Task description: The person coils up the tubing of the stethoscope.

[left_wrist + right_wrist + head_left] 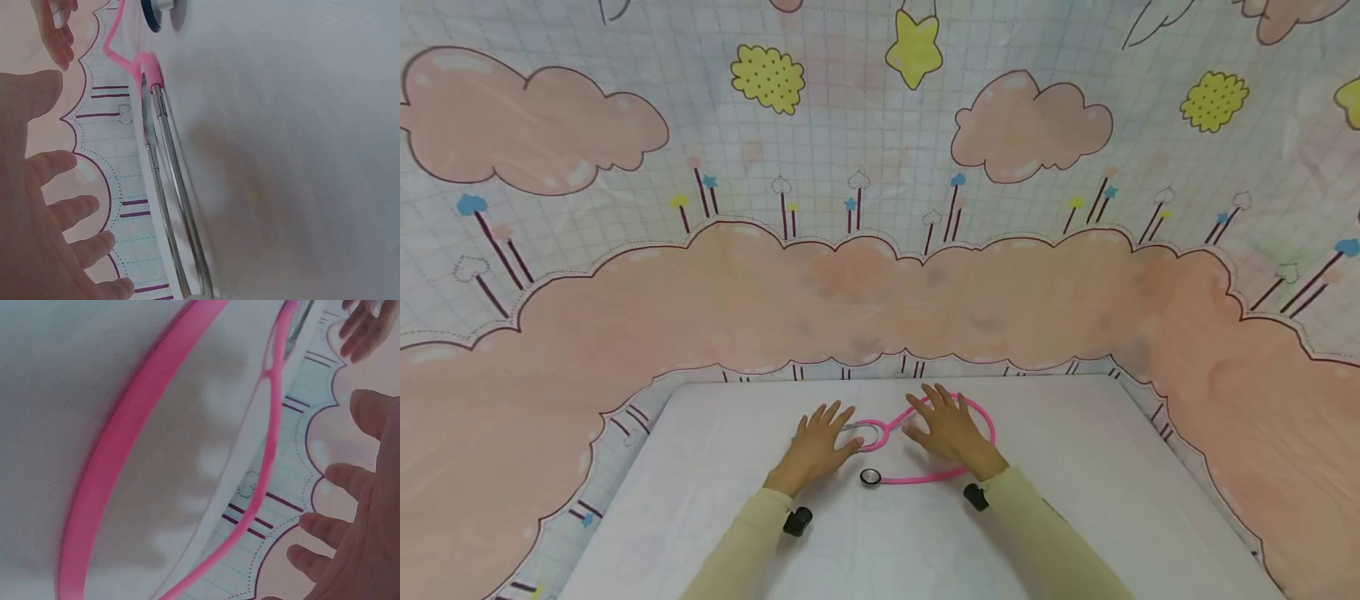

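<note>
A pink stethoscope (925, 478) lies on the white table, its tube curving round in a loop on the right. Its round chest piece (870, 477) sits at the near end, between the two wrists. Over the metal ear tubes (178, 187) at the left hovers my left hand (817, 446), fingers spread and nothing in its grasp. My right hand (951, 429) is held above the tube loop, also with fingers spread, covering part of the pink tube (125, 456) in the head view. In both wrist views the fingers stand apart from the stethoscope.
The white table (715, 467) ends at a back edge just beyond the hands. Behind it and at both sides hangs a cloth (865, 292) printed with clouds and stars. A small black wrist camera (798, 522) is strapped under the left sleeve, another (976, 497) under the right.
</note>
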A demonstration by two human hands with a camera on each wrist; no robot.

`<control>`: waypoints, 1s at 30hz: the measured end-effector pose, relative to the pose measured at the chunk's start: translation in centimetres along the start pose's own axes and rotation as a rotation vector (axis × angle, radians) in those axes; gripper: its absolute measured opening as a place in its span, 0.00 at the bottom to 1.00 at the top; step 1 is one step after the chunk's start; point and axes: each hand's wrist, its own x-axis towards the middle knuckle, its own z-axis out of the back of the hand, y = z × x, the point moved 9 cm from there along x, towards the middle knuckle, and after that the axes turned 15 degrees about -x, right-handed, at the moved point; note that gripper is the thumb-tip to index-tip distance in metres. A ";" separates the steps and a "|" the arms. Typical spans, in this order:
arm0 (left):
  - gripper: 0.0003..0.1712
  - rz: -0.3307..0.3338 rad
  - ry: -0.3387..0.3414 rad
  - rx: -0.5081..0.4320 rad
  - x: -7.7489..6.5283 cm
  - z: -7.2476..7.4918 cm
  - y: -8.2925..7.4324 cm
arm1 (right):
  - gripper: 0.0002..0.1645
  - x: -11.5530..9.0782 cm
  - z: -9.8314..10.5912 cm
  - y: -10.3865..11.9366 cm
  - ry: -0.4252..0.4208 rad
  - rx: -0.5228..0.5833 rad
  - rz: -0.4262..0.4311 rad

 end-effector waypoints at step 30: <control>0.31 0.059 0.010 -0.003 -0.3 -1.1 2.6 | 0.31 1.3 -1.3 0.4 -0.032 -0.035 0.061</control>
